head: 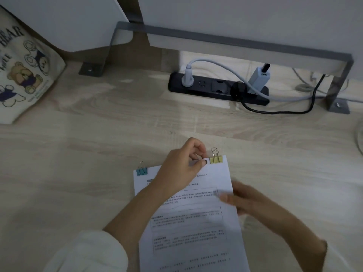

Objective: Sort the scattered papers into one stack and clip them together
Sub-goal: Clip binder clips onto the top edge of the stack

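— Left hand (182, 165) pinches what?
— Top edge of the paper stack (192, 228), near the desk (98, 154) front edge, just beside the yellow clip (216, 159). Right hand (241, 199) is blurred at the stack's right edge; I can't tell its grip.
— Writing?
— "BEAR" on the bag (25, 71), back left. The print on the sheets is too small to read. Blue clip (141, 171) is on the stack's top left corner.

White stack of papers (196, 222) with rows of black print inside thin dark boxed outlines. One binder clip (216, 159) is pale yellow with silver wire handles; the other clip (141, 171) is teal. The desk (98, 154) is pale wood with wavy grey-beige grain. A black power strip (204, 86) has a light grey plug (187, 78) and a black cable (275, 111). A cream tote bag (25, 75) is printed with cartoon bears in brown and navy, with dark lettering. The sleeve (88, 252) is white.
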### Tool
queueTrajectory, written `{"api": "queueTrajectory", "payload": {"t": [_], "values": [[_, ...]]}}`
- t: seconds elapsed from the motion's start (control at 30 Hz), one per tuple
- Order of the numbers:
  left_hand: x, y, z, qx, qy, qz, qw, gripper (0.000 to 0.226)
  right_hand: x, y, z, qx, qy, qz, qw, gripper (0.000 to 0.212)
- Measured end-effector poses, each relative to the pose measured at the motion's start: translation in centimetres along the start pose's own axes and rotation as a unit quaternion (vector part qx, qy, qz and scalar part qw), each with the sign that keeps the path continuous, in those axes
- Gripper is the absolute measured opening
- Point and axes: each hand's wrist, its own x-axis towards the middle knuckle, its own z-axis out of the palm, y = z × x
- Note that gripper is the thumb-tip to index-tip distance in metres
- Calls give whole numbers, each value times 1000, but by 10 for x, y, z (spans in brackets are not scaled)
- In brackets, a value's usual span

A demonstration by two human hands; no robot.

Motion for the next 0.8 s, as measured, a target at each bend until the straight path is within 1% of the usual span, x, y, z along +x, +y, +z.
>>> {"api": "queueTrajectory", "payload": {"t": [0.07, 0.1, 0.17, 0.2, 0.27, 0.33, 0.4, 0.47, 0.57, 0.67, 0.7, 0.73, 0.8], "values": [[1, 3, -12, -4, 37, 8, 999, 29, -8, 18, 20, 40, 3, 9, 999, 32], [1, 5, -17, -2, 53, 11, 999, 27, -8, 26, 27, 41, 29, 1, 999, 33], [-1, 4, -27, 10, 81, 27, 996, 22, -5, 40, 39, 22, 113, -9, 993, 29], [-2, 2, -31, 27, 99, 39, 994, 22, -2, 42, 43, 36, 149, -9, 988, 28], [-9, -8, -39, 83, 146, 57, 984, 27, 7, 35, 54, 91, 183, -9, 979, 29], [-19, -22, -48, 140, 183, 58, 971, 36, 18, 14, 67, 150, 179, -22, 972, 24], [-37, -40, -57, 198, 211, 30, 957, 43, 35, -11, 81, 205, 159, -50, 964, 23], [-59, -60, -69, 241, 221, -15, 945, 51, 61, -31, 98, 239, 146, -67, 958, 27], [-90, -92, -89, 276, 209, -92, 934, 64, 106, -54, 129, 268, 139, -75, 951, 33], [-111, -121, -107, 301, 219, -170, 913, 69, 141, -71, 157, 299, 115, -77, 944, 33], [-116, -131, -112, 316, 221, -187, 903, 69, 150, -74, 165, 295, 109, -76, 946, 32], [-121, -140, -117, 339, 218, -195, 894, 69, 155, -78, 172, 267, 121, -77, 953, 31], [-125, -155, -128, 381, 206, -196, 880, 67, 163, -85, 182, 127, 201, -98, 966, 30]]}}
